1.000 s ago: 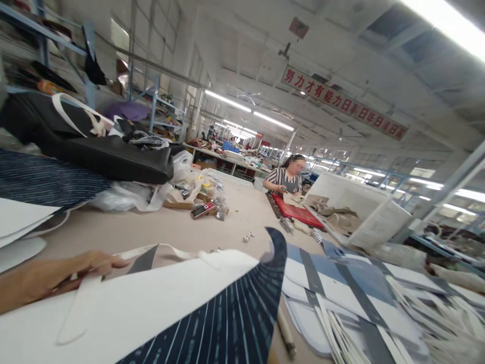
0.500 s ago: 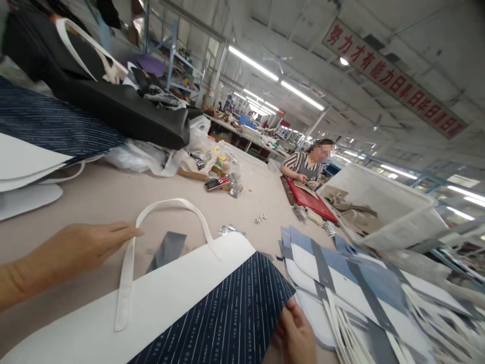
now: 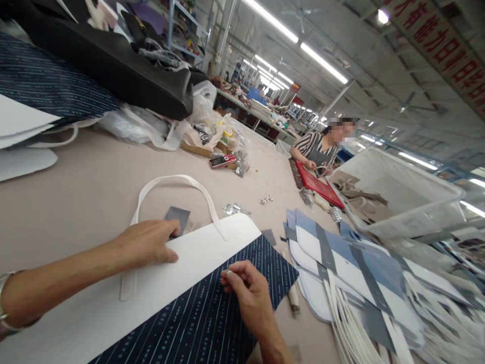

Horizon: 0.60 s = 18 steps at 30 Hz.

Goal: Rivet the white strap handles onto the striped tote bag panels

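Observation:
A white panel lies on the table with navy striped, lettered fabric along its near side. From the panel's far edge a white strap arches up in a loop, its other end flat on the panel. My left hand is over the panel and the strap's left end, thumb and fingers apart, covering part of the strap. Above the navy fabric, my right hand is closed in a pinch; what its fingertips hold, if anything, is too small to make out. A grey patch lies beyond the panel.
At right lie stacked blue-and-white panels and white straps. Behind them is a white bin. A co-worker works by a red piece. A phone, plastic bags and a black bag lie farther back.
My left hand has let go of the strap and moved right over the panel. My right hand has left the fabric's right edge and come in above it, pinched. The view has shifted.

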Tool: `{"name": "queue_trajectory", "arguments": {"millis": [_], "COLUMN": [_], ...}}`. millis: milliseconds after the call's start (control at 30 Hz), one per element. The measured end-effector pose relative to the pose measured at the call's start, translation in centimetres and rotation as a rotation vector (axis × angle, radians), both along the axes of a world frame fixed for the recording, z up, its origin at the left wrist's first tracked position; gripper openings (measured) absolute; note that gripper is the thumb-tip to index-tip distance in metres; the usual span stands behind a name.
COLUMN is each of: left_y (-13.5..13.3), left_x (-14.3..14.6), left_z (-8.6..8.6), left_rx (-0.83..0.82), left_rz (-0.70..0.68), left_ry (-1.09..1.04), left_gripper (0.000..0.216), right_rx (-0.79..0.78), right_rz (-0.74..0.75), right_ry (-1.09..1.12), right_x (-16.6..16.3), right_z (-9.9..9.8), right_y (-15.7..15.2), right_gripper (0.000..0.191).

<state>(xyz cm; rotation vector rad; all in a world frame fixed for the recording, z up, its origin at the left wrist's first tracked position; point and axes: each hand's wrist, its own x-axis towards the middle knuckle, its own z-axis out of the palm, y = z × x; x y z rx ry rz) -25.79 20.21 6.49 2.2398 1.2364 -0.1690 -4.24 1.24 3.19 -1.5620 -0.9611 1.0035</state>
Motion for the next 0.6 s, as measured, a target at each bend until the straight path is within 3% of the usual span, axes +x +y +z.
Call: {"name": "queue_trajectory", "arguments": {"millis": [100, 267, 400, 600], "left_y": [1.0, 3.3, 4.5, 4.0], "left_x": [0.4, 0.7, 1.3, 2.5], "left_z": [-0.3, -1.2, -0.7, -0.5], "left_rx": [-0.055, -0.241, -0.508, -0.904], "left_rz": [-0.027, -0.095, -0.14, -0.154], "left_ry": [-0.004, -0.091, -0.181, -0.199], "left_gripper": [0.031, 0.026, 0.034, 0.04], "right_rx": [-0.06, -0.075, -0.15, -0.092], "right_rz": [0.096, 0.147, 0.198, 0.213], "right_ry": [-0.067, -0.243, -0.216, -0.257], "right_x": [-0.9, -1.4, -1.3, -1.6], "right_z": [-0.4, -0.4, -0.4, -0.3], "right_y": [0.9, 1.5, 1.8, 1.8], "right_gripper": [0.009, 0.011, 0.009, 0.008]}}
